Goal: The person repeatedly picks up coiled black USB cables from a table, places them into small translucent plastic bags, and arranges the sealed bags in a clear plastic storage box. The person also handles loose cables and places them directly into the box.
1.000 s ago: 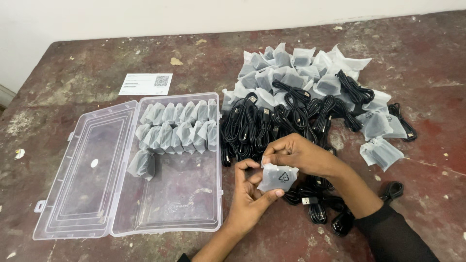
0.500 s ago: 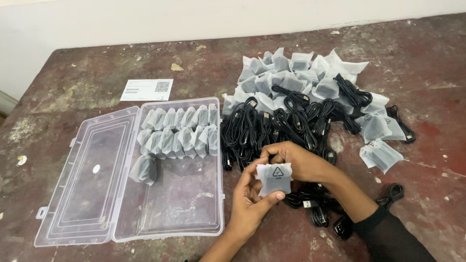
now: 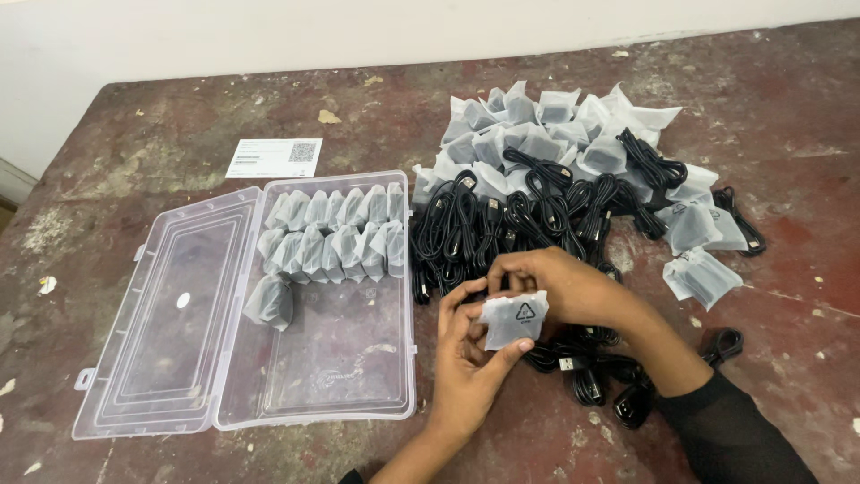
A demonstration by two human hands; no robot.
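Near the front edge of the worn, reddish desk (image 3: 134,116), both hands met over one small frosted plastic pouch (image 3: 512,319) with a triangular recycling mark on its face. The left hand (image 3: 466,363) cupped it from below, thumb and fingers pinching its lower edge, while the right hand (image 3: 555,285) came over the top — its fingers pressed together on the pouch's upper corner. The pouch sat just above a scatter of loose black cables (image 3: 582,376) lying under the right wrist.

Beyond the hands lay a bigger heap of coiled black cables (image 3: 520,215), and behind that a pile of filled pouches (image 3: 555,125), a few strays (image 3: 703,273) off to the right. To the left, a clear plastic storage box (image 3: 358,358) lay open with its lid (image 3: 170,305) flat beside it — two rows of bagged cables (image 3: 331,233) stood packed along its far end, one more pouch (image 3: 269,303) leaning below them. A white printed card (image 3: 273,157) rested past the box.
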